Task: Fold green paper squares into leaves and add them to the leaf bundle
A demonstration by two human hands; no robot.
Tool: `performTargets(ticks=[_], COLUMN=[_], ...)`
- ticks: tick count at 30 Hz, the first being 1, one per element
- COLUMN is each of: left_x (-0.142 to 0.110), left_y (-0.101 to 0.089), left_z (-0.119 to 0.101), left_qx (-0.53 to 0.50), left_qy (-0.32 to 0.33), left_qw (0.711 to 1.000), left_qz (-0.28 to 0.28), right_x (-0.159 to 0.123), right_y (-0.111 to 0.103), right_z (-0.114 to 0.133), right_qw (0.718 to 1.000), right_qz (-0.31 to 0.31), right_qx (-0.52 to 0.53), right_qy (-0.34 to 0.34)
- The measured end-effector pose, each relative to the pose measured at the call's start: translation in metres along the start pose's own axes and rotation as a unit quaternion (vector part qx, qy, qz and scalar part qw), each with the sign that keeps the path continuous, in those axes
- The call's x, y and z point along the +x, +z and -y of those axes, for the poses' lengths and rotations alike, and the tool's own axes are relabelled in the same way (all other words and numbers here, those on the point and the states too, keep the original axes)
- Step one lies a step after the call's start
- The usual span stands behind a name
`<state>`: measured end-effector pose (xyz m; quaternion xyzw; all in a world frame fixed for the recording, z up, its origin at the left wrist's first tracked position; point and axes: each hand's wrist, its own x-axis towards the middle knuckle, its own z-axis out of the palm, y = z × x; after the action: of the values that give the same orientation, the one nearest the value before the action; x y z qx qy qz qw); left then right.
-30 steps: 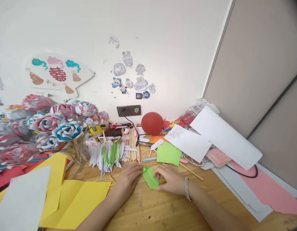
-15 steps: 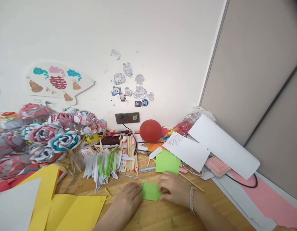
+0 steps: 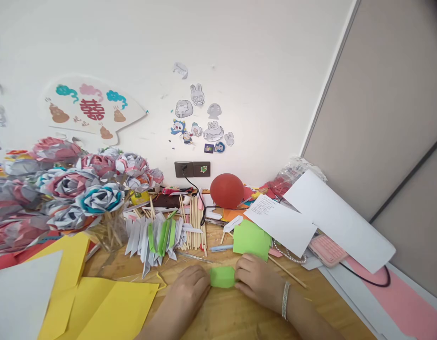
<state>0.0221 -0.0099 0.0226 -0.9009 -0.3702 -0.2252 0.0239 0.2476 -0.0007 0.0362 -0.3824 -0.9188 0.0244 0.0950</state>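
A small piece of folded green paper lies on the wooden table between my two hands. My left hand is closed at its left end, fingers curled together with the tips hidden. At the right end my right hand, with a silvery bracelet at the wrist, pinches the paper between thumb and fingers. Just beyond my right hand sits a larger stack of green paper. A light blue pen is a little farther back, left of that stack.
Folded white and green strips stand in a row beside wooden sticks. Paper flowers crowd the left, above yellow sheets. A red balloon, white sheets and a pink phone-like object lie behind and right.
The green paper between my hands looks narrower from front to back, its near edge folded up. My right-hand fingers have closed in at its right end. The view has shifted slightly.
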Motion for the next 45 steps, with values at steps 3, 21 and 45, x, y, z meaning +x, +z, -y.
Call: performTargets(ticks=[3, 21, 45], left_x=[0.0, 0.006, 0.004], left_y=[0.002, 0.012, 0.009], left_z=[-0.001, -0.003, -0.008], left_qx=[-0.023, -0.055, -0.076], left_qy=[-0.005, -0.143, -0.209], left_qw=[1.0, 0.988, 0.975], left_qz=[-0.02, -0.021, 0.016], right_x=[-0.001, 0.01, 0.01], right_y=[0.003, 0.018, 0.023], right_z=[0.001, 0.015, 0.011], right_qw=[0.999, 0.951, 0.946], right_qz=[-0.022, -0.087, -0.095], right_qx=[0.025, 0.156, 0.179], right_qy=[0.029, 0.253, 0.253])
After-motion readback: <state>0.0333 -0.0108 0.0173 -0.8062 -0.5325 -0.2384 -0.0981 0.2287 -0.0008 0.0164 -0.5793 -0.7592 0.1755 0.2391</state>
